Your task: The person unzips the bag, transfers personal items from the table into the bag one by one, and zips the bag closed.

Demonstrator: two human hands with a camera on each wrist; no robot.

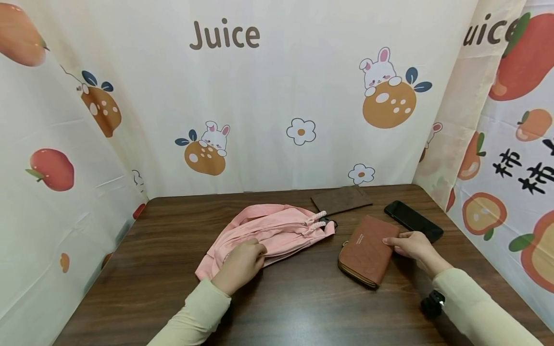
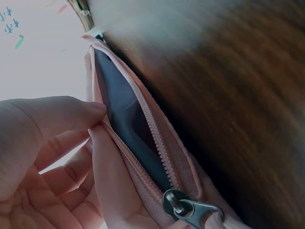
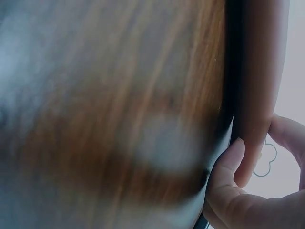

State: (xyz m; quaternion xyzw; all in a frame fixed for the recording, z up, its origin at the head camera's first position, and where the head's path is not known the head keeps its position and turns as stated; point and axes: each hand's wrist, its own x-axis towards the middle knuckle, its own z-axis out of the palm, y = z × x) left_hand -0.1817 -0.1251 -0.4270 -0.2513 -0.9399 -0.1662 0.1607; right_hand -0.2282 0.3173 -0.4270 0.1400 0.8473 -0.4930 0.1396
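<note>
A pink fabric bag (image 1: 277,230) lies on the wooden table, left of centre. My left hand (image 1: 242,264) pinches the edge of its front opening. In the left wrist view, thumb and fingers of that hand (image 2: 52,129) hold one side of the unzipped opening, which shows a dark grey lining. A metal zip pull (image 2: 195,212) sits at the near end. To the right of the bag is a brown zip wallet (image 1: 368,250), its right edge pinched by my right hand (image 1: 413,247). The right wrist view shows the wallet (image 3: 262,71) edge-on between thumb and fingers.
A black phone (image 1: 413,221) lies just behind the right hand, near the table's right edge. Behind the bag and wallet lies a flat dark brown piece (image 1: 342,199). A printed curtain (image 1: 268,96) borders the table at the back and both sides.
</note>
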